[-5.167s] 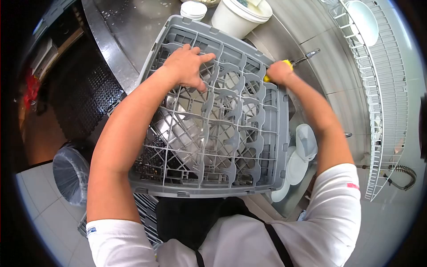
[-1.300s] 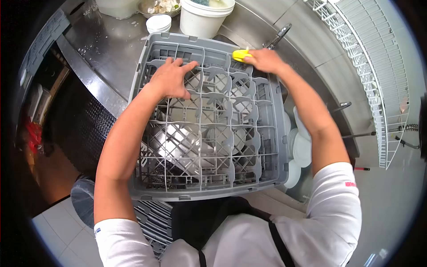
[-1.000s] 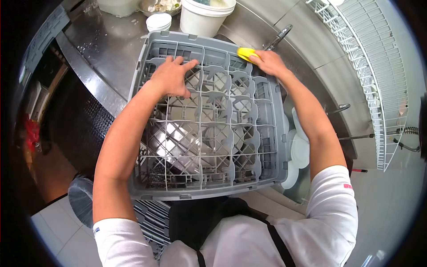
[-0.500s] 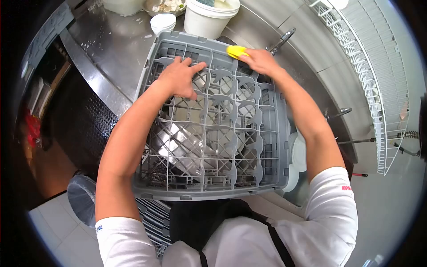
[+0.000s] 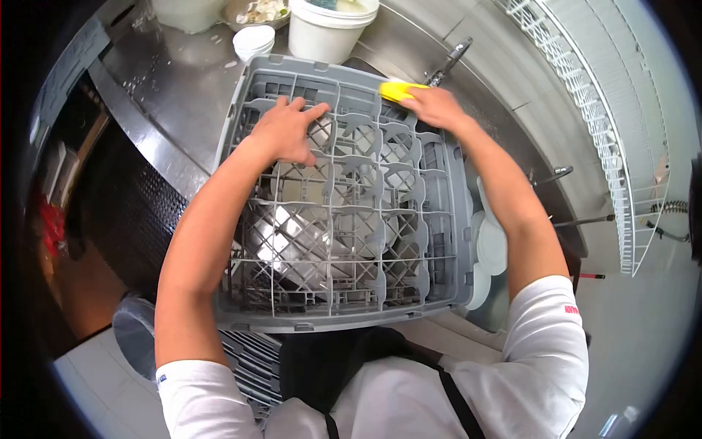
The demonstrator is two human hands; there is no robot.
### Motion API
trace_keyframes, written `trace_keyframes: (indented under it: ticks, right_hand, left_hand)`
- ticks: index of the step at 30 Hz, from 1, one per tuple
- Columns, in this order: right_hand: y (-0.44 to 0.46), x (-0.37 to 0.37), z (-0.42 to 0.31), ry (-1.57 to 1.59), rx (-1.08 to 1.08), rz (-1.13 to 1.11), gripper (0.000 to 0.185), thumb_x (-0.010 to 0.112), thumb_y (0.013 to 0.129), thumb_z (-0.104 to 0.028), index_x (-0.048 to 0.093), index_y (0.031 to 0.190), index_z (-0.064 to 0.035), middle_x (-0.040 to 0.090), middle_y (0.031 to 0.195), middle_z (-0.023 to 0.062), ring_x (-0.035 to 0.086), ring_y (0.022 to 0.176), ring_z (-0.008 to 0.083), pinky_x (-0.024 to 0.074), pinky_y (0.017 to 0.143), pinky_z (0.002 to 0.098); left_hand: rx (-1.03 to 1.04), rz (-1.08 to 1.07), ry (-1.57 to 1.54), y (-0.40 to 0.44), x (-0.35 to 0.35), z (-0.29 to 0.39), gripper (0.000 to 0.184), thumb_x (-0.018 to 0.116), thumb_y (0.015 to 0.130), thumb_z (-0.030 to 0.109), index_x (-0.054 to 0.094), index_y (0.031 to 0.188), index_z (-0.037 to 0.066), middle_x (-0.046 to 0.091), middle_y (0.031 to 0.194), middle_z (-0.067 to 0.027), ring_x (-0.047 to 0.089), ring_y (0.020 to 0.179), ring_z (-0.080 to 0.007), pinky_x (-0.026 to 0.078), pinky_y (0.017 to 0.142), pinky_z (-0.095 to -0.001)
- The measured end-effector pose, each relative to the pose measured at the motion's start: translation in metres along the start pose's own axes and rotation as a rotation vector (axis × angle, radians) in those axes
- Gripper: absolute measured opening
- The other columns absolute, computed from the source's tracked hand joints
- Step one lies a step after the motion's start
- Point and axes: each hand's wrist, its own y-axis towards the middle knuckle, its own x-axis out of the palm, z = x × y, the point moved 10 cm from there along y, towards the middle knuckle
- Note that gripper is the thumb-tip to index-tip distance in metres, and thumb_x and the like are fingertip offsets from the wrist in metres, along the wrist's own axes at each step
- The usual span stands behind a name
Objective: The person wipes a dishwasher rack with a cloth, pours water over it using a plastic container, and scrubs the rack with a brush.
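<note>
A grey plastic dishwasher rack [image 5: 461, 241] with a grid of compartments lies in front of me over the sink counter. My left hand [image 5: 287, 132] rests on its dividers at the far left, fingers spread, holding no loose thing. In my right hand [image 5: 439, 108] is a yellow sponge [image 5: 398, 91], pressed against the rack's far rim toward the right. Through the open grid a shiny metal surface [image 5: 292, 238] shows below. The fingertips of my right hand are partly hidden by the sponge.
White bucket [image 5: 329, 33], stacked white tubs [image 5: 254, 42] and a metal bowl of scraps [image 5: 256, 12] stand behind the rack. A tap [image 5: 450, 58] rises at the back right. White dishes [image 5: 491, 245] sit right of the rack. A wire shelf [image 5: 585, 88] hangs on the wall.
My right hand and the sponge have shifted slightly to the right along the rack's far rim. My left hand stays on the dividers. The whole view has moved a little.
</note>
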Motion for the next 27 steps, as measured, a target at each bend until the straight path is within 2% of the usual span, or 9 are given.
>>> trace_keyframes:
  ticks: [3, 6, 10, 12, 15, 17, 20, 23, 27]
  right_hand:
    - [0.046, 0.001, -0.059, 0.048, -0.044, 0.022, 0.048, 0.048, 0.101, -0.053, 0.066, 0.11, -0.01, 0.071, 0.106, 0.0199, 0.066, 0.099, 0.0423, 0.0506, 0.082, 0.0533]
    - [0.027, 0.006, -0.023, 0.1, -0.038, -0.052, 0.048, 0.049, 0.1, -0.053, 0.067, 0.11, -0.0099, 0.071, 0.106, 0.0184, 0.066, 0.099, 0.042, 0.0507, 0.083, 0.0533]
    - [-0.037, 0.003, 0.081, -0.156, 0.155, -0.244, 0.049, 0.048, 0.1, -0.054, 0.07, 0.12, -0.0161, 0.072, 0.113, 0.0146, 0.068, 0.105, 0.0359, 0.0525, 0.09, 0.05]
    - [-0.035, -0.004, 0.077, -0.116, 0.226, -0.217, 0.049, 0.048, 0.1, -0.055, 0.071, 0.116, -0.0145, 0.072, 0.108, 0.0159, 0.068, 0.102, 0.0369, 0.0525, 0.088, 0.0508]
    - [0.002, 0.011, 0.018, 0.009, 0.086, -0.008, 0.05, 0.048, 0.1, -0.056, 0.07, 0.11, -0.0125, 0.072, 0.101, 0.0192, 0.068, 0.096, 0.0406, 0.0514, 0.083, 0.0531]
    - [0.038, 0.021, -0.019, 0.091, 0.046, -0.015, 0.05, 0.047, 0.1, -0.056, 0.069, 0.111, -0.0116, 0.072, 0.103, 0.0199, 0.067, 0.097, 0.042, 0.0509, 0.085, 0.0538]
    - [0.038, 0.023, -0.008, 0.104, -0.033, -0.04, 0.05, 0.048, 0.099, -0.056, 0.07, 0.114, -0.0134, 0.072, 0.105, 0.0198, 0.067, 0.099, 0.0422, 0.0517, 0.086, 0.0531]
    - [-0.012, 0.019, 0.068, -0.172, 0.194, -0.267, 0.051, 0.05, 0.098, -0.056, 0.071, 0.118, -0.0146, 0.072, 0.108, 0.02, 0.068, 0.104, 0.0397, 0.0535, 0.088, 0.0512]
    - [-0.056, -0.037, 0.087, -0.13, 0.436, -0.127, 0.051, 0.05, 0.099, -0.056, 0.072, 0.114, -0.0127, 0.073, 0.102, 0.0213, 0.07, 0.1, 0.0399, 0.0545, 0.086, 0.0519]
  left_hand:
    - [-0.014, 0.004, 0.036, -0.003, -0.002, 0.0, 0.106, 0.087, 0.055, 0.035, 0.045, 0.151, 0.025, 0.055, 0.135, -0.0214, 0.05, 0.123, -0.0467, 0.047, 0.105, -0.05]
    - [-0.007, -0.004, 0.008, -0.002, -0.003, -0.004, 0.106, 0.088, 0.054, 0.035, 0.045, 0.151, 0.026, 0.055, 0.137, -0.0217, 0.049, 0.124, -0.0457, 0.048, 0.105, -0.0498]
    - [-0.025, -0.035, -0.01, 0.001, -0.001, -0.006, 0.106, 0.087, 0.054, 0.034, 0.045, 0.151, 0.023, 0.056, 0.132, -0.0206, 0.05, 0.121, -0.0444, 0.048, 0.105, -0.0499]
    - [-0.03, -0.026, 0.001, 0.001, -0.001, -0.006, 0.106, 0.087, 0.054, 0.034, 0.045, 0.151, 0.022, 0.057, 0.13, -0.0199, 0.051, 0.12, -0.0439, 0.048, 0.105, -0.0497]
    - [-0.036, -0.003, 0.028, 0.0, -0.001, -0.004, 0.105, 0.087, 0.054, 0.033, 0.046, 0.15, 0.022, 0.058, 0.127, -0.0188, 0.052, 0.119, -0.0429, 0.048, 0.104, -0.0491]
    - [-0.053, -0.008, 0.038, 0.0, -0.006, -0.004, 0.104, 0.087, 0.055, 0.034, 0.047, 0.15, 0.022, 0.059, 0.126, -0.0186, 0.053, 0.118, -0.0429, 0.049, 0.103, -0.0489]
    - [-0.081, -0.051, 0.034, -0.002, -0.007, -0.004, 0.103, 0.087, 0.056, 0.036, 0.048, 0.15, 0.023, 0.059, 0.127, -0.0194, 0.054, 0.119, -0.0434, 0.05, 0.103, -0.0487]
    - [-0.102, -0.027, 0.038, -0.001, -0.007, -0.01, 0.104, 0.087, 0.055, 0.038, 0.047, 0.15, 0.024, 0.059, 0.126, -0.02, 0.054, 0.119, -0.0417, 0.048, 0.103, -0.0486]
    - [-0.112, 0.044, 0.085, -0.001, -0.007, -0.01, 0.106, 0.088, 0.054, 0.043, 0.047, 0.15, 0.027, 0.06, 0.124, -0.0191, 0.054, 0.121, -0.0388, 0.041, 0.104, -0.0496]
